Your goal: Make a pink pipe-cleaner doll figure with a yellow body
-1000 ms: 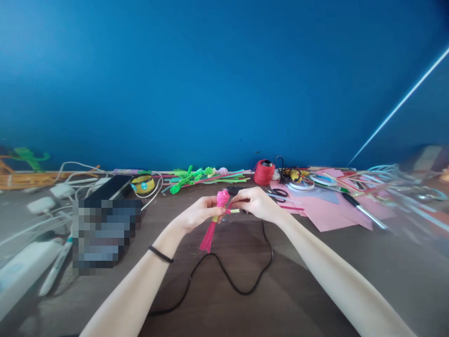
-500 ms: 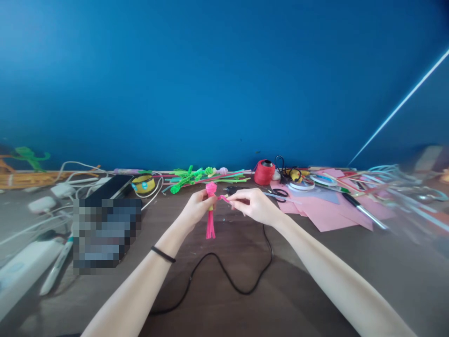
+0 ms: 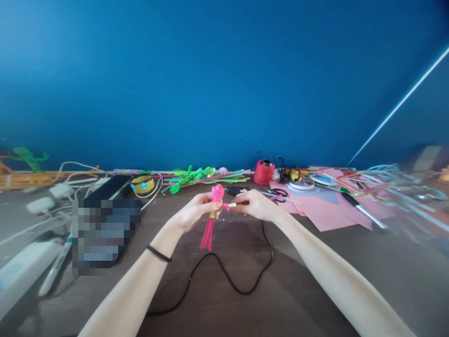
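Note:
My left hand [image 3: 196,210] pinches a pink pipe-cleaner figure [image 3: 218,193] with a coiled top. Long pink strands [image 3: 207,234] hang below a yellow band on it. From its right side sticks out a short pink twisted arm with a pale yellow piece [image 3: 232,205] at its tip. My right hand [image 3: 254,204] has its fingers closed at that yellow piece, partly hiding it. A thin pink strip [image 3: 274,197] shows beyond the back of the right hand. Behind the hands lies a dark tool [image 3: 237,190], partly covered.
Green pipe cleaners [image 3: 189,179] lie along the blue wall. A red thread spool [image 3: 264,173], black-handled scissors [image 3: 279,194] and pink paper [image 3: 322,213] sit to the right. Yellow tape [image 3: 143,186], a phone [image 3: 107,191] and white cables stand left. A black cord [image 3: 224,274] crosses in front.
The pink figure has shifted slightly right and its strands now tilt left. A yellow piece now shows at the pink arm's end, by the right fingers.

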A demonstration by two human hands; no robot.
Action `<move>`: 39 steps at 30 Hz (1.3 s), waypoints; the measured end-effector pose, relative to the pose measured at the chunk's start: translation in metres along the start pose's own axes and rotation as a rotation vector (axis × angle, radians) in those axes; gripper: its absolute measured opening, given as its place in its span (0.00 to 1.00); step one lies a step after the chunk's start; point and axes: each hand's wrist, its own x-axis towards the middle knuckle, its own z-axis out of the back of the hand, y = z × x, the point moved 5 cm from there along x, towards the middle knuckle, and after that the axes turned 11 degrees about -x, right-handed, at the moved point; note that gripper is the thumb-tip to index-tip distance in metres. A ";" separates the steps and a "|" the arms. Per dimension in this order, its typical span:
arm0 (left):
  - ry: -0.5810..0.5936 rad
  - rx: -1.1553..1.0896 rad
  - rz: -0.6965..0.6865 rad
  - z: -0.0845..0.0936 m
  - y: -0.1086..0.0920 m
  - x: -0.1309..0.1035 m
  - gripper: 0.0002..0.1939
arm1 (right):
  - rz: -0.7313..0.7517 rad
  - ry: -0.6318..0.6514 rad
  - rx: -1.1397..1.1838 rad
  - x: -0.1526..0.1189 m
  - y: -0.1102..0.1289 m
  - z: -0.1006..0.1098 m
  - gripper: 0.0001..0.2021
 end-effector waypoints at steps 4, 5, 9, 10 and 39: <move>0.106 0.070 0.064 -0.006 0.001 -0.003 0.09 | 0.054 -0.054 -0.034 -0.001 0.004 0.007 0.08; 0.106 0.094 0.078 -0.006 0.001 -0.002 0.09 | 0.060 -0.083 -0.035 -0.001 0.005 0.009 0.08; 0.041 0.207 0.097 -0.003 0.005 0.001 0.06 | 0.020 -0.213 -0.061 -0.004 0.010 0.017 0.08; 0.008 0.221 0.090 -0.002 0.006 0.002 0.06 | 0.010 -0.229 -0.066 -0.005 0.011 0.018 0.08; 0.141 -0.052 0.043 -0.011 0.008 0.001 0.09 | 0.015 0.138 0.048 -0.002 0.011 -0.008 0.11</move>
